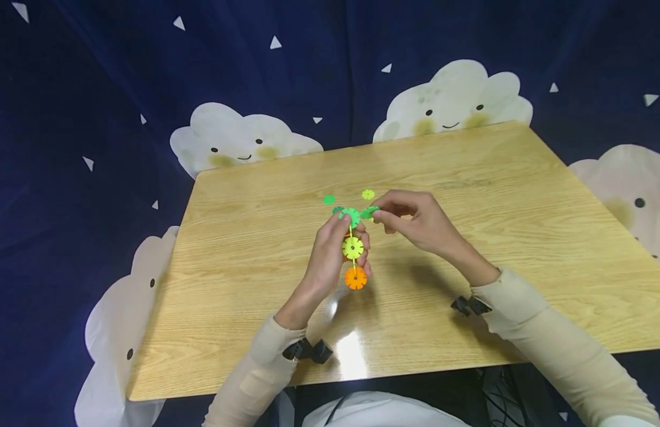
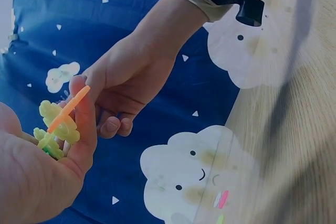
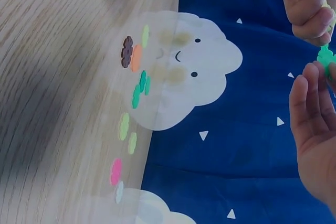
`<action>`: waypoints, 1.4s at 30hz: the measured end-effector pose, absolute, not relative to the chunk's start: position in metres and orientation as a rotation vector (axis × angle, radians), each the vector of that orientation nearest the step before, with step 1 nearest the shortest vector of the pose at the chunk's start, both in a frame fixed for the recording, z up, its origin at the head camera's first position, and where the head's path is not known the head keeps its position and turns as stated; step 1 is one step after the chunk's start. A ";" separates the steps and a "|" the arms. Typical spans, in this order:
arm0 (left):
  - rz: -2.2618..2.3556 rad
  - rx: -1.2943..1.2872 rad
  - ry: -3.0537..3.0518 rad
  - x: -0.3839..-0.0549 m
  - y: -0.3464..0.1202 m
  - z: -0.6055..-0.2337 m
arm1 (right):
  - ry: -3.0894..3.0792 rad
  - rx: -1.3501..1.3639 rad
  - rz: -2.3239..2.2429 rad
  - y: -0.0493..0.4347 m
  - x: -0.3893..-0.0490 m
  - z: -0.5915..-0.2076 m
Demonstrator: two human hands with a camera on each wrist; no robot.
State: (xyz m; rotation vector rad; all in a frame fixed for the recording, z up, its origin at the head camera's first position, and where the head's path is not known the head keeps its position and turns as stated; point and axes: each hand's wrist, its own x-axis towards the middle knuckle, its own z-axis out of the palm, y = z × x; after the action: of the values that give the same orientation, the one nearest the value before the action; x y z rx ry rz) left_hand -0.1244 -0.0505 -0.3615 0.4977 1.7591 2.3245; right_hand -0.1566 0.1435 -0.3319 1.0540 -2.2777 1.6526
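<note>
Notched plastic discs, joined in a chain, hang from my left hand (image 1: 325, 249). Its thumb presses on the green disc (image 1: 351, 217) at the top. Below that come a yellow disc (image 1: 353, 248) and, lowest, an orange disc (image 1: 355, 278), seen edge-on in the left wrist view. My right hand (image 1: 417, 220) pinches another green disc (image 1: 370, 212) between thumb and fingertips, close to the right of the chain's top. In the right wrist view a green piece (image 3: 326, 56) shows between both hands; whether the two green discs touch I cannot tell.
Loose discs lie on the wooden table (image 1: 244, 261) beyond the hands, among them a green disc (image 1: 328, 200) and a yellow disc (image 1: 368, 194). The right wrist view adds a brown disc (image 3: 127, 52), a pink disc (image 3: 115, 171) and several others. A dark blue curtain (image 1: 330, 71) hangs behind.
</note>
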 end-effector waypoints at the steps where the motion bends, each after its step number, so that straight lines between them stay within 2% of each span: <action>1: 2.324 0.499 1.763 -0.124 -0.051 -0.361 | -2.273 1.054 1.654 0.143 -0.156 -0.332; 15: 2.308 0.535 1.774 -0.123 -0.052 -0.364 | -2.152 1.087 1.516 0.132 -0.151 -0.331; 22: 2.330 0.578 1.747 -0.121 -0.052 -0.364 | -2.056 1.124 1.465 0.136 -0.170 -0.359; 34: 2.320 0.624 1.739 -0.119 -0.053 -0.364 | -1.959 1.137 1.486 0.127 -0.163 -0.351; 42: 2.322 0.641 1.708 -0.118 -0.053 -0.365 | -1.914 1.208 1.517 0.128 -0.169 -0.358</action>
State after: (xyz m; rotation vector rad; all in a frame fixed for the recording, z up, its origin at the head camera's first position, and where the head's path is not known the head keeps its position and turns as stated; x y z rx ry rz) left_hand -0.1180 -0.0530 -0.3650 0.6408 1.7082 2.3224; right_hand -0.1687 0.1281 -0.3576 1.2085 -1.9145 1.5171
